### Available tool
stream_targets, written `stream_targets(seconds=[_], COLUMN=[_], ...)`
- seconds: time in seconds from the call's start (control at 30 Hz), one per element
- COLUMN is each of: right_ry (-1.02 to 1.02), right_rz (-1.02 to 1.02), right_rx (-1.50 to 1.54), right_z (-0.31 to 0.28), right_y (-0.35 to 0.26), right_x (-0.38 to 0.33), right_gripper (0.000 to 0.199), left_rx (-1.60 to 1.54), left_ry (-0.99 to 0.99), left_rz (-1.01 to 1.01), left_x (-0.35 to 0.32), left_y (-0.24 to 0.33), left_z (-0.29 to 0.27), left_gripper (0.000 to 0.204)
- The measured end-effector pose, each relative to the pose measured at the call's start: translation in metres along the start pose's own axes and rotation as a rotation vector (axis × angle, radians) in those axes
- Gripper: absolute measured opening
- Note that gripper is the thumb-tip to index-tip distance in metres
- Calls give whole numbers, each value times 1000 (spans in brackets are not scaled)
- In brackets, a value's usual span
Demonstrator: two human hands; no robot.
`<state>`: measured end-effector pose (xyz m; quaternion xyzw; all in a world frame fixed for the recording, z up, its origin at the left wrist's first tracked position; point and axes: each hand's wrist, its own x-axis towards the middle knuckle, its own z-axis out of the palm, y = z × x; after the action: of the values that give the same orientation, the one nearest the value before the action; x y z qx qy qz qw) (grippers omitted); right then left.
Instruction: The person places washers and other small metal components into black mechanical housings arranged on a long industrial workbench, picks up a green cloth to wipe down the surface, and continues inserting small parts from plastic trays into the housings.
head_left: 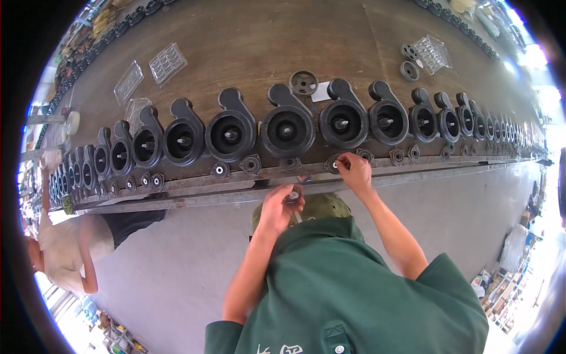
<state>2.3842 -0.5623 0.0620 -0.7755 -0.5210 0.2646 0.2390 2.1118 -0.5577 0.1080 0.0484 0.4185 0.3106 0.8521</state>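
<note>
My left hand [279,209] is curled in front of my body, just short of the bench edge. Its fingers close round a small, round, pale grey piece [293,196], partly covered by them. Farther right, my right hand [355,172] reaches to the edge with thumb and fingertips pinched together. The fingertips are at a small dark flange [332,165] with a pale ring in its centre; whatever they pinch is hidden. Beyond the hands stands a row of black snail-shaped blower housings, among them one housing [288,131] straight ahead, with a metal shaft end in its middle.
Along the metal bench edge lie several round flanges, such as one flange [250,164] left of centre. Clear plastic trays [168,63] and a round grey cover [303,83] lie on the brown bench [247,53]. A co-worker [76,248] stands at the far left.
</note>
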Motion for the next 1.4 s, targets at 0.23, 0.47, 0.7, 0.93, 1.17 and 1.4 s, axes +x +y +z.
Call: stream_targets(seconds=[0.23, 0.47, 0.7, 0.93, 1.17, 1.4], right_ry=[-243, -293, -428, -183, 1, 9], right_rz=[-254, -67, 113, 183, -31, -86], right_rx=[282, 333, 592, 410, 72, 74], right_z=[18, 50, 76, 74, 98, 105], right_y=[-125, -135, -109, -107, -78, -72], right_x=[-49, -61, -64, -32, 4, 4], right_gripper=[30, 32, 30, 27, 26, 23], left_rx=[79, 156, 228, 193, 172, 158], left_ry=[-112, -111, -94, 54, 41, 41], left_rz=[-13, -17, 3, 51, 38, 54], left_x=[11, 11, 10, 28, 24, 18], left_y=[23, 33, 34, 28, 38, 42], left_z=[-33, -58, -75, -96, -98, -104], left_gripper=[30, 28, 26, 20, 20, 29])
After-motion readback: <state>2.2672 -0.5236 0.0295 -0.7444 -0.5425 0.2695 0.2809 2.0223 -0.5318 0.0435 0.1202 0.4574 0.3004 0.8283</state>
